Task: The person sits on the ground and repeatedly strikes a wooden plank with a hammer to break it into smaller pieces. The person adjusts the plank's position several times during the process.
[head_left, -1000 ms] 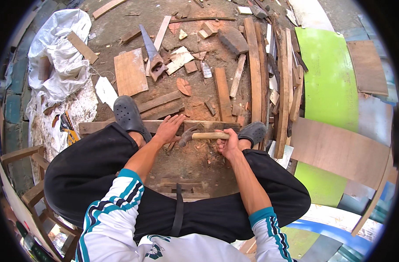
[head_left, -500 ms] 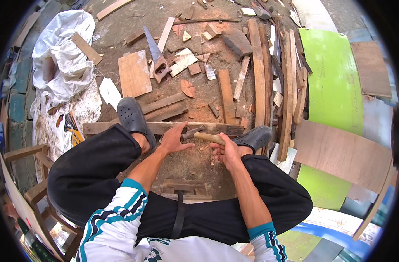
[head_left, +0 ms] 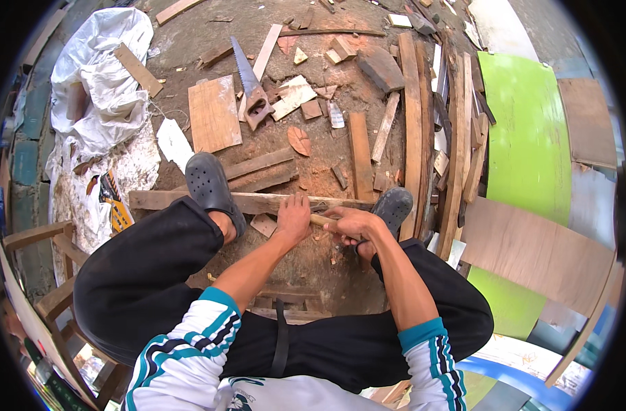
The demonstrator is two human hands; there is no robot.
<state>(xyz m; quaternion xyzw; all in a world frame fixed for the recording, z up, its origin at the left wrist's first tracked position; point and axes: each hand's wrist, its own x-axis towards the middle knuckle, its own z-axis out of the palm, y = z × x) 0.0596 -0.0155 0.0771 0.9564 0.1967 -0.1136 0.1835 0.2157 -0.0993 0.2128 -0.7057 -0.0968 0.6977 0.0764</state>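
Observation:
My left hand is closed at the head end of a hammer, hiding most of the metal head. The hammer's pale wooden handle runs to the right into my right hand, whose fingers are curled around it. Just beyond both hands a long wooden plank lies crosswise on the ground, between my feet in dark clogs. A small flat wood piece rests beside my left wrist.
A handsaw and a square board lie ahead. Long planks are stacked on the right, beside green sheets. A white plastic sack sits at the left. Wood scraps and a stone block litter the ground.
My left hand has gone from spread fingers to closed at the hammer's head and moved right. My right hand has turned over the handle. The small wood piece by my left wrist now shows.

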